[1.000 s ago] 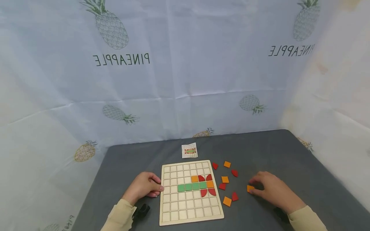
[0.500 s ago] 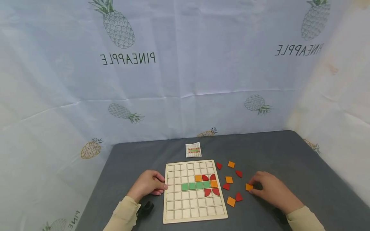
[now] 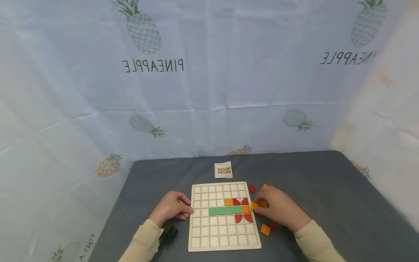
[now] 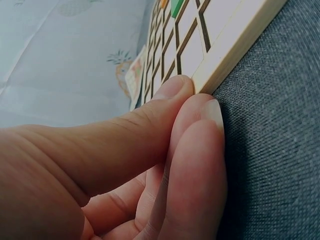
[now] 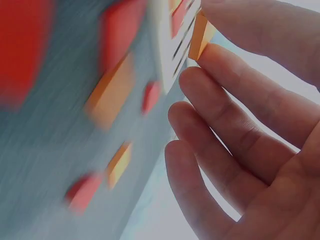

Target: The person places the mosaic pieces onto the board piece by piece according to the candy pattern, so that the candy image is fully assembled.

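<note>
A pale wooden grid board (image 3: 214, 231) lies flat on the dark table. My left hand (image 3: 171, 207) grips its left edge, the thumb on top and the index finger against the side in the left wrist view. In my right hand (image 3: 283, 209) an orange square tile (image 5: 200, 37) is pinched between thumb and index finger, close to the board's right edge. The board bears a row of green square tiles (image 3: 225, 210), two orange tiles (image 3: 246, 209) and several red quarter-round tiles (image 3: 248, 218).
Loose tiles lie right of the board, among them an orange square (image 3: 265, 229) and a red piece (image 3: 252, 189); my right hand partly hides others. Behind the board rests a small printed pattern card (image 3: 223, 170). A pineapple-print cloth (image 3: 209, 80) hangs behind the table (image 3: 183, 171).
My right hand has moved left with the orange tile, from beyond the loose tiles to the board's right edge. The left hand still holds the board. The head view has shifted slightly.
</note>
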Demonstrator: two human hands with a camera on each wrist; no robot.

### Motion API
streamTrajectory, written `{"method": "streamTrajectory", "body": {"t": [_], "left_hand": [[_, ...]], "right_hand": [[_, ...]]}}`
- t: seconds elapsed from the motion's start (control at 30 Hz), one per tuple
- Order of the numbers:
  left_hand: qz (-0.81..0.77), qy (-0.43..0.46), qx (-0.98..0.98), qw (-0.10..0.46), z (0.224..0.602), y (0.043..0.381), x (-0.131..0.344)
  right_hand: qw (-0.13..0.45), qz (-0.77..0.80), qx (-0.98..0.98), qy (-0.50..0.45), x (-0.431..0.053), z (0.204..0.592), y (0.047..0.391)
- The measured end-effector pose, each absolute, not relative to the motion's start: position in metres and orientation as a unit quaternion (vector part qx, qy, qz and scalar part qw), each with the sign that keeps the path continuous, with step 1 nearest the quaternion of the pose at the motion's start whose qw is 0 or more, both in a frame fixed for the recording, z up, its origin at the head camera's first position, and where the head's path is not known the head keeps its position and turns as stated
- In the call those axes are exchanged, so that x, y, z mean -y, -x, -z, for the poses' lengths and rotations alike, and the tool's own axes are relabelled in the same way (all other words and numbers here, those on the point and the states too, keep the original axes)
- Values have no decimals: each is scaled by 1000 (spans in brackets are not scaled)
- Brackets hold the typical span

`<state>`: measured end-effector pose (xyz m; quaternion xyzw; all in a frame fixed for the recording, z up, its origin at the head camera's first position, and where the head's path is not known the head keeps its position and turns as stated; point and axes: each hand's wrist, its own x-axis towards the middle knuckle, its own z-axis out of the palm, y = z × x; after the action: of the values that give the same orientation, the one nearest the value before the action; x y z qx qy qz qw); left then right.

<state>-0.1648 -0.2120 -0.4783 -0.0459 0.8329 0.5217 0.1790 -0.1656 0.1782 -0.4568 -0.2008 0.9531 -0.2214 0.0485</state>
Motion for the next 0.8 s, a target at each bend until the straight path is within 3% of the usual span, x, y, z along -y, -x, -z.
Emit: {"method": "streamTrajectory", "body": {"t": [0.3,0.8], "left_hand": [[-524,45,-831,179,480,166,211],[-528,42,-830,174,481,165,211]], "right_hand": [[45,242,-926,288,-133,462,162],[-4,199,-917,346,-112,469,152]]}}
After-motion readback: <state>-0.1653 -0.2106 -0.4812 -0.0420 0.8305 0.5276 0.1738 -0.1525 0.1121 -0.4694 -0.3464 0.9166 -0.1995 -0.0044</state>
